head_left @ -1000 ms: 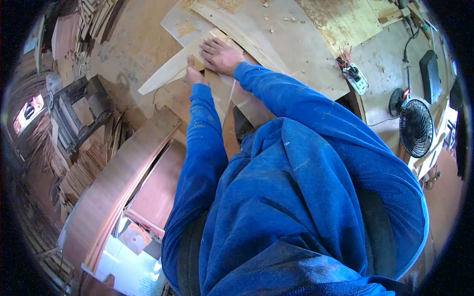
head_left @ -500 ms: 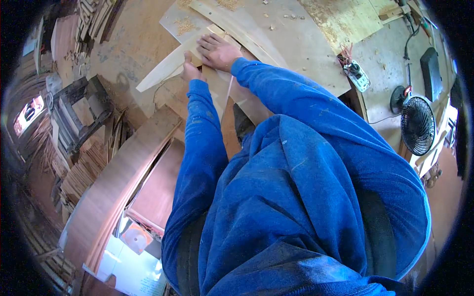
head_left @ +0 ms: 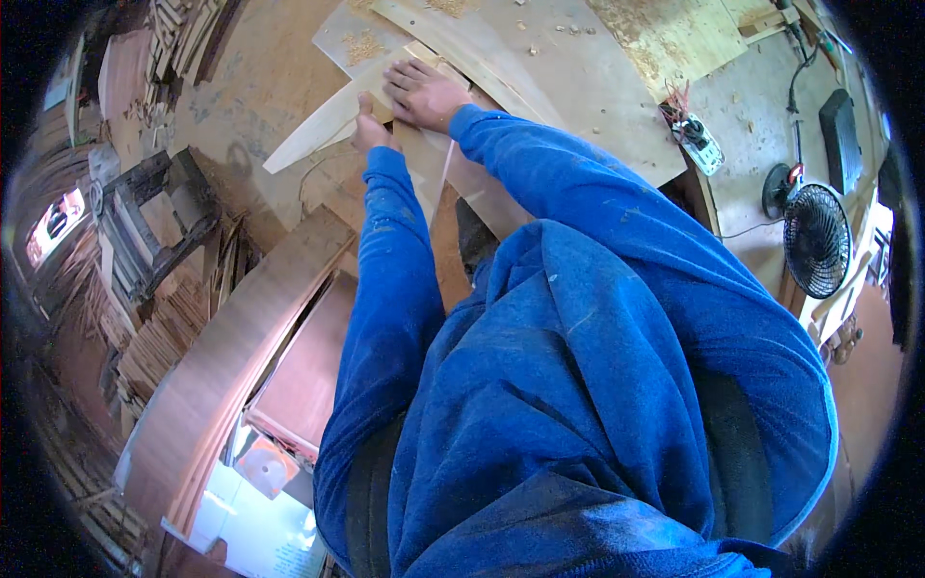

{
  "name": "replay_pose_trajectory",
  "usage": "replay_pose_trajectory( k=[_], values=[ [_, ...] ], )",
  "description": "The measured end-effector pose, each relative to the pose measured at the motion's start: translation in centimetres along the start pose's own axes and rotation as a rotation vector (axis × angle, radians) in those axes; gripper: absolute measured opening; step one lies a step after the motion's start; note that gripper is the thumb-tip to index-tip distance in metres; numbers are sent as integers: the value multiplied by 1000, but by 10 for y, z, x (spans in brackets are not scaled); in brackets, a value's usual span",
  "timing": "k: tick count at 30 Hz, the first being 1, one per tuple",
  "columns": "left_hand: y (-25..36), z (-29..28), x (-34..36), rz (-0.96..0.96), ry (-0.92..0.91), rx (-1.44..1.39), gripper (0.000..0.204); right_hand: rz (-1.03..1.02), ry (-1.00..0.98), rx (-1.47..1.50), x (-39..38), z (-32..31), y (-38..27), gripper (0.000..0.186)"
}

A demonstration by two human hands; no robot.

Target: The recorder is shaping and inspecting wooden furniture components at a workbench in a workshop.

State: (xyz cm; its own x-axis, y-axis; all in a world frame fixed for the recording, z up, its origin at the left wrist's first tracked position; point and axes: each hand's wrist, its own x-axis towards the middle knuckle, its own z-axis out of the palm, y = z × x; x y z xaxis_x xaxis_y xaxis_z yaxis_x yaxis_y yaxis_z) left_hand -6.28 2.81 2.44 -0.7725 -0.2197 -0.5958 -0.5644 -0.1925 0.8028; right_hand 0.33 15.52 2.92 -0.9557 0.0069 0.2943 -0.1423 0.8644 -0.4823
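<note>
A pale, tapering wooden board point(head_left: 316, 133) lies slantwise at the edge of the worktable, its pointed end sticking out to the left. My left hand point(head_left: 370, 129) grips the board's near edge, thumb up on top; its other fingers are mostly hidden. Just right of it, my right hand point(head_left: 429, 98) rests palm down on the board with the fingers stretched out flat. Beyond the hands, a long narrow wooden strip point(head_left: 462, 50) runs alongside the board on the worktable point(head_left: 588, 116).
Wood shavings point(head_left: 362, 46) lie on the table's far left part. To the right are a power outlet box point(head_left: 703, 149) with loose wires, a black fan point(head_left: 815, 239) and a cable. Stacked curved panels point(head_left: 222, 356) and a dark frame-like machine point(head_left: 159, 217) stand at the left.
The board's pointed end has shifted slightly away and to the left. Both hands have moved a little with it, keeping their places on the board.
</note>
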Motion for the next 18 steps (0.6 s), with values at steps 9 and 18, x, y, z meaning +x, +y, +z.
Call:
replay_pose_trajectory(
  k=[9, 18],
  values=[
    [10, 2, -2, -55, -78, -93, 43, -5, -27, 2, 7, 1, -2, 46],
    [7, 3, 12, -54, -45, -77, 46, 13, -30, 2, 9, 5, 1, 45]
  ],
)
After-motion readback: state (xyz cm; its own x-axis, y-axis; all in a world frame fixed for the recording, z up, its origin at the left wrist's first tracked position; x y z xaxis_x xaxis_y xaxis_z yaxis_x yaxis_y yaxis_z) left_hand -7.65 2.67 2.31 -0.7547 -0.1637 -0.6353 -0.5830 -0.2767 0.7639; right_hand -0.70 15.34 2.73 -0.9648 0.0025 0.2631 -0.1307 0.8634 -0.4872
